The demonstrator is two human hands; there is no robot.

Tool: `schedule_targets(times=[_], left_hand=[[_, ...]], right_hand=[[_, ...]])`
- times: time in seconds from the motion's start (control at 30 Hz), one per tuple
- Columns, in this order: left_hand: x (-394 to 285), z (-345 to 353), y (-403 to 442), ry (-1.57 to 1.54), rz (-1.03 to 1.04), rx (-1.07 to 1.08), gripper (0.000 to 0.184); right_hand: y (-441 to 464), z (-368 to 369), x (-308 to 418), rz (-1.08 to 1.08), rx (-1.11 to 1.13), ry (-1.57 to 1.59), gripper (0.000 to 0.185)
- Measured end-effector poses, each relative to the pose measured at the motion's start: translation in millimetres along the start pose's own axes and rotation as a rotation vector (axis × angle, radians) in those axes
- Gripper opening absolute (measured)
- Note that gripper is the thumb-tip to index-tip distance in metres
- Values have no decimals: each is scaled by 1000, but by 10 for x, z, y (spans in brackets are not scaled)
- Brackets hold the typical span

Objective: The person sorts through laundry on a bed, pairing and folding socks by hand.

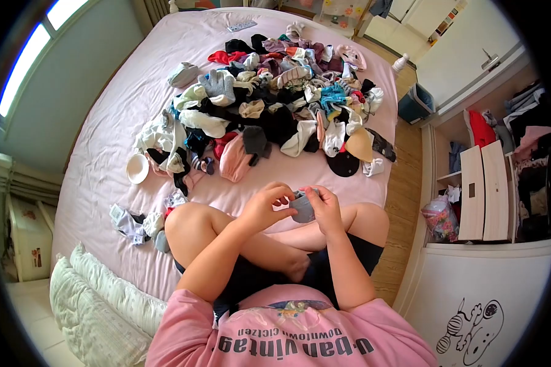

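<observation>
Pink T-shirt fabric (288,342) with upside-down lettering fills the bottom of the head view, worn by a person sitting cross-legged in dark shorts on a bed (104,153) with a pale pink sheet. Above the crossed legs, the left hand (322,208) and right hand (268,206) meet around a small gray cloth item (302,208); both grasp it between thumb and fingers, the right at one side and the left at the other. Beyond the hands spreads a large pile of socks and small garments (269,110) in black, white, pink, red and blue. A white bowl (137,169) lies beside the pile, toward the left of the view. Nearer, beside the person's right knee, is a smaller cluster of socks (142,225). Quilted pale pillows (98,300) lie at lower left. At right, an open wardrobe (502,165) holds clothes.
</observation>
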State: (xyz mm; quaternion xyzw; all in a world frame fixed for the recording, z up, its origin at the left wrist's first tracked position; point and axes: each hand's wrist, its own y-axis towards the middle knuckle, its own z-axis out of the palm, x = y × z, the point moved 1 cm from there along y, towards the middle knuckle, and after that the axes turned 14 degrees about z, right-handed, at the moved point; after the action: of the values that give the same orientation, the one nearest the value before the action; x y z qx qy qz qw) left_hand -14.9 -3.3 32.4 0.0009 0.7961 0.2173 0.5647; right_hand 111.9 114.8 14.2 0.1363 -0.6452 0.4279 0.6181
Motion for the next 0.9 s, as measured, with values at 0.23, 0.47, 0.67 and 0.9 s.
schedule_targets(times=[0.23,0.47,0.67,0.9], left_hand=[[198,27,-44,-935,-292,-266,9],[83,45,2,-769,-380,-403,20],[182,194,-12,-666,-278,-178,32],[225,329,-51,-482,-344,-453,21]], right_hand=[[36,29,-74,49,9,-10,30],[108,191,-37,-127,-185,-57,30],[115,155,-91,-159,-172,-97,21],[-29,302,-154,-357,-283,-434,18]])
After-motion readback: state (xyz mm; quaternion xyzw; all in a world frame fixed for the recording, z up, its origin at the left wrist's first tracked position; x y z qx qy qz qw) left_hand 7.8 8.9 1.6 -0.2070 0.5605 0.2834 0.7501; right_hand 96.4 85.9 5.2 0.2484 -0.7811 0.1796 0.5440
